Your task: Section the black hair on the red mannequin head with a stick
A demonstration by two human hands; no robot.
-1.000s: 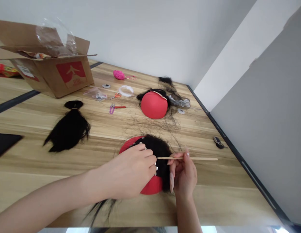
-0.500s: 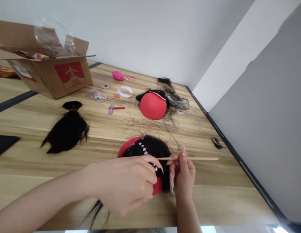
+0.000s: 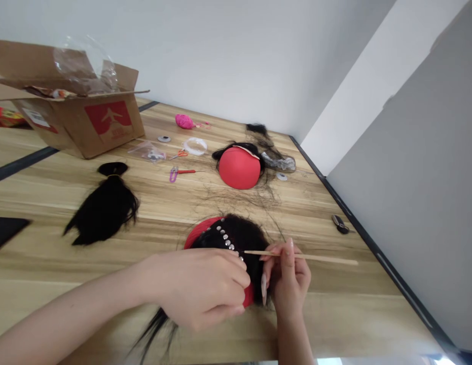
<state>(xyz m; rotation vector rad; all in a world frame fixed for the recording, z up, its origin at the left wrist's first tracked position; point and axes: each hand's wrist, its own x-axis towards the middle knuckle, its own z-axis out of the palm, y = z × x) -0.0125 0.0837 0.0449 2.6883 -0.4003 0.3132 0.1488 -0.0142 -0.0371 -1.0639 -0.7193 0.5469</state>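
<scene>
Pinching wooden stick (image 3: 319, 258) between right hand (image 3: 291, 279) fingers; left hand (image 3: 205, 289) fingers curled shut on black hair (image 3: 248, 234).

Open cardboard box (image 3: 79, 119), loose black hair bundle (image 3: 104, 208), far red dome (image 3: 239, 172) (hair-fringed), purple-handled snips (image 3: 175, 173).

On the far left of the wooden table (image 3: 334, 304) stood an open cardboard box (image 3: 74, 134). Its near side carried a red printed panel (image 3: 108, 117) with a white airplane sign. A line of small pale characters ran under the plane, too small for me to read. The box's left face bore a white sticker (image 3: 37, 117) with dark print, perhaps a shipping label, and none of it was legible. A red packet (image 3: 5, 115) behind the box showed yellowish printing that I couldn't make out either.
</scene>
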